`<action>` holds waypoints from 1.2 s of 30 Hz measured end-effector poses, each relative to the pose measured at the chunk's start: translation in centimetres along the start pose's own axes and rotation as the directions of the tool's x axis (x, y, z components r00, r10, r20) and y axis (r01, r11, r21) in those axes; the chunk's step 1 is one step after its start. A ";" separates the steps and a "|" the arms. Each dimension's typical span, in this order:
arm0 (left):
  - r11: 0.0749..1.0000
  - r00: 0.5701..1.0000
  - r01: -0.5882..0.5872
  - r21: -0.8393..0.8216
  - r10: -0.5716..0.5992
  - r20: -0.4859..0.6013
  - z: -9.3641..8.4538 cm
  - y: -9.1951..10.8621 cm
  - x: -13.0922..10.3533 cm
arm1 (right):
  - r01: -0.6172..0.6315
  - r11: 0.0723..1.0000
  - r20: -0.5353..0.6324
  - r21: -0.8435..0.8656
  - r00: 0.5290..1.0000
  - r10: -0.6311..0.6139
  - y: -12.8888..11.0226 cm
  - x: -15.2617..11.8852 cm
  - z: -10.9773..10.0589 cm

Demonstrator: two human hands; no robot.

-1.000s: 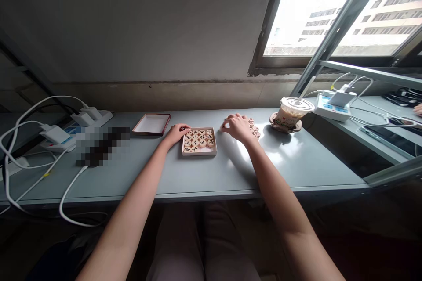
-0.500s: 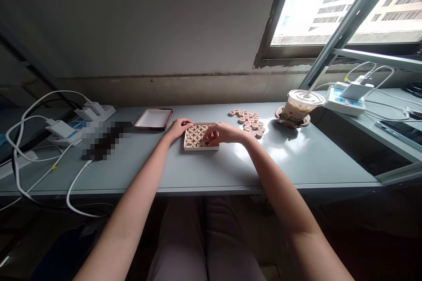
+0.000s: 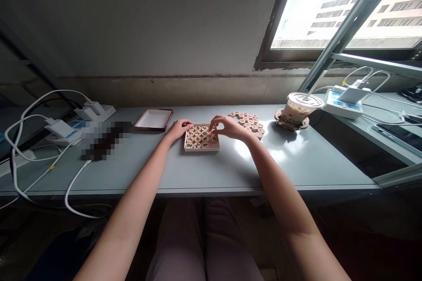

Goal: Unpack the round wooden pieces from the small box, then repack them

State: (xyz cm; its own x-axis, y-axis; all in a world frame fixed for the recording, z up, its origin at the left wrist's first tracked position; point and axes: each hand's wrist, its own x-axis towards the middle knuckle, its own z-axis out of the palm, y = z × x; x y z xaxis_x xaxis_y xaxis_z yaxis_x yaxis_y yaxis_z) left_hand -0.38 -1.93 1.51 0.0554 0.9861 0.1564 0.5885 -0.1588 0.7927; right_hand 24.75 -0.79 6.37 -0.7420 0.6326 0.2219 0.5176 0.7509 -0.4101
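Observation:
A shallow box [image 3: 201, 150] holds rows of round wooden Chinese chess pieces [image 3: 197, 139] with dark characters. My left hand [image 3: 179, 128] is closed on the box's left edge near its far corner, steadying it. Above the right-hand part of the box, my right hand [image 3: 227, 126] has thumb and fingers bent into a pinch on a Chinese chess piece, which the fingers partly hide. More loose Chinese chess pieces [image 3: 249, 120], with reddish characters, lie in a cluster on the desk beyond my right hand.
Behind my left hand lies the open box lid [image 3: 152, 120]. A lidded drink cup [image 3: 297, 112] with a straw stands in a holder at the right. Power strips [image 3: 343, 107] with white chargers and cables flank both sides. A wall and window border the desk [image 3: 211, 175].
My right hand has moved from the near right part of the box toward its far right, uncovering pieces in the near row. The left hand stays on the box.

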 end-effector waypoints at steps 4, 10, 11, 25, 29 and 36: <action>1.000 1.000 -0.014 0.027 0.014 0.011 -0.1 -0.1 0.1 | -0.362 0.867 -0.346 -0.344 0.907 0.242 3.4 -0.3 1.0; 0.999 1.000 -0.011 0.044 0.011 -0.001 0.0 -0.4 0.2 | -0.462 0.774 -0.247 -0.432 0.887 0.391 6.8 -0.5 2.3; 0.999 1.000 -0.011 0.048 0.012 -0.003 0.0 -0.4 0.1 | -0.449 0.780 -0.245 -0.436 0.893 0.377 6.8 -0.6 2.2; 0.999 1.000 -0.011 0.050 0.012 -0.027 0.1 0.1 0.0 | -0.265 0.962 -0.022 0.064 0.963 0.267 1.4 -0.9 -1.6; 0.999 0.999 -0.012 0.047 0.014 -0.029 0.1 0.1 -0.1 | -0.094 0.948 0.122 0.305 0.991 0.059 -0.6 -1.0 -2.6; 0.997 1.000 -0.005 0.073 0.006 -0.016 -0.1 0.7 -0.3 | -0.019 0.931 0.338 0.365 0.934 -0.113 -0.9 -0.4 -1.3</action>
State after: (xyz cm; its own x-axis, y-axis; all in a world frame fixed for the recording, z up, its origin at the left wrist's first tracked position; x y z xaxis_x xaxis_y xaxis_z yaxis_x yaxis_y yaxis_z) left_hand -0.03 -2.32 2.09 0.0464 0.9843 0.1703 0.6458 -0.1596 0.7466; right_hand 25.17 -1.45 7.81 -0.8959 0.4419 -0.0452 0.3404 0.6176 -0.7090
